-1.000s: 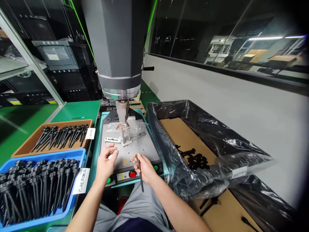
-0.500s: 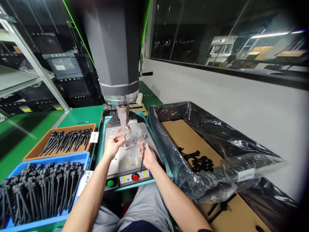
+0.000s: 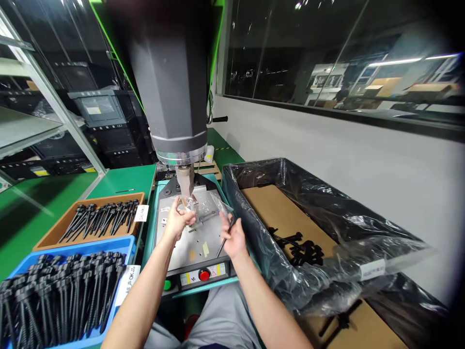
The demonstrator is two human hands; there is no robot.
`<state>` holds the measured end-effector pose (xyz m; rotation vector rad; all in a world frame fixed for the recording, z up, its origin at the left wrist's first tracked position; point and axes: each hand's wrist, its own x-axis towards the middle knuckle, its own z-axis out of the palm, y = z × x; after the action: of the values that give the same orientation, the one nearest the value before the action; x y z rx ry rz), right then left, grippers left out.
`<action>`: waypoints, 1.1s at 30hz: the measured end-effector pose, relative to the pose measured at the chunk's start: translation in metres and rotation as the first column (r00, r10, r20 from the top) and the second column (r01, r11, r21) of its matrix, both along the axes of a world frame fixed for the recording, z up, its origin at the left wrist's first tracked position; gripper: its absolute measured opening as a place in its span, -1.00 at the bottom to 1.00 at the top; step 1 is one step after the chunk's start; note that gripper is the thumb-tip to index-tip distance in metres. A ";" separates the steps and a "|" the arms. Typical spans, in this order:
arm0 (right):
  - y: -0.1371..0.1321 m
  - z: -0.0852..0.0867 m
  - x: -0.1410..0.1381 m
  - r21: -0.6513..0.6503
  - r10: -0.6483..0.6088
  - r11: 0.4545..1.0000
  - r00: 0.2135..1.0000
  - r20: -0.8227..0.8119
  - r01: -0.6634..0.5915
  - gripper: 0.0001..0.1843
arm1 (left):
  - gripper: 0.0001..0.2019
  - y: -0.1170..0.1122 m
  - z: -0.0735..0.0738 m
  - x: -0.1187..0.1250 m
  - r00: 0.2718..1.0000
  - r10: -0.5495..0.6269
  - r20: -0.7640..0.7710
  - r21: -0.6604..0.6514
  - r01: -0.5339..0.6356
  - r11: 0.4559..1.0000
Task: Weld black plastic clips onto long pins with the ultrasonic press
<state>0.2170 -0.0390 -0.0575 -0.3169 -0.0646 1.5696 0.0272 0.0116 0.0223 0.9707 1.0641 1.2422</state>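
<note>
My left hand (image 3: 177, 222) is at the left side of a clear fixture block (image 3: 192, 206), index finger raised and thumb pointing right; I see nothing held in it. Directly above the block is the metal tip (image 3: 185, 180) of a large grey press head (image 3: 178, 87). My right hand (image 3: 234, 238) is palm up to the right of the fixture, closed on a thin black rod (image 3: 222, 246) that slants down to the left. The rod's upper end is partly hidden by the fingers. Both hands are over the grey metal base plate (image 3: 174, 254).
On the left, a blue tray (image 3: 82, 246) and an orange tray (image 3: 47, 237) hold many black ribbed rods with knobbed heads. To the right stands a box lined with black plastic (image 3: 319, 189), with several black parts inside. Green (image 3: 167, 285) and red (image 3: 204, 275) buttons line the plate's front.
My right hand has moved right, away from the fixture, and the rod in it has tilted from nearly upright to slanting. My left hand has shifted slightly right, its index finger now raised.
</note>
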 end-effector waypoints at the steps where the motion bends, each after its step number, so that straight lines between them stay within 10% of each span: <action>1: -0.009 -0.010 -0.010 -0.057 0.032 0.998 0.999 -0.040 -0.034 -0.77 | 0.14 0.002 0.001 0.000 1.000 0.003 0.017 -0.032 -0.002 1.000; 5: -0.038 -0.041 -0.055 -0.158 0.242 0.953 0.963 -0.122 -0.259 -0.77 | 0.07 0.007 0.003 0.002 0.997 0.008 0.079 -0.127 0.002 0.992; 9: -0.029 -0.036 -0.090 -0.188 0.432 0.894 0.893 0.129 -0.406 -0.66 | 0.08 0.007 0.005 0.007 0.996 0.008 0.083 -0.133 0.004 0.991; 14: 0.018 -0.016 -0.100 -0.016 0.101 0.994 0.829 0.550 -0.110 -0.63 | 0.07 0.003 0.006 0.010 0.998 -0.006 0.062 -0.099 0.012 0.995; 19: 0.045 -0.007 -0.093 0.270 -0.243 0.961 0.671 0.700 0.067 -0.70 | 0.07 0.000 0.004 0.008 0.995 -0.003 0.096 -0.092 0.012 0.996; 28: 0.056 0.016 -0.070 0.361 -0.395 0.918 0.341 0.853 0.161 -0.67 | 0.06 -0.002 0.012 0.008 0.989 -0.016 0.144 -0.103 0.031 0.994; 33: 0.068 0.025 -0.069 0.379 -0.410 0.912 0.345 0.845 0.155 -0.69 | 0.11 -0.003 0.014 0.008 0.990 -0.028 0.138 -0.089 0.040 0.995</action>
<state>0.1481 0.0291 -0.0327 -0.9459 -1.0307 0.8263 0.0351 0.0085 0.0362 0.8187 0.9846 1.2039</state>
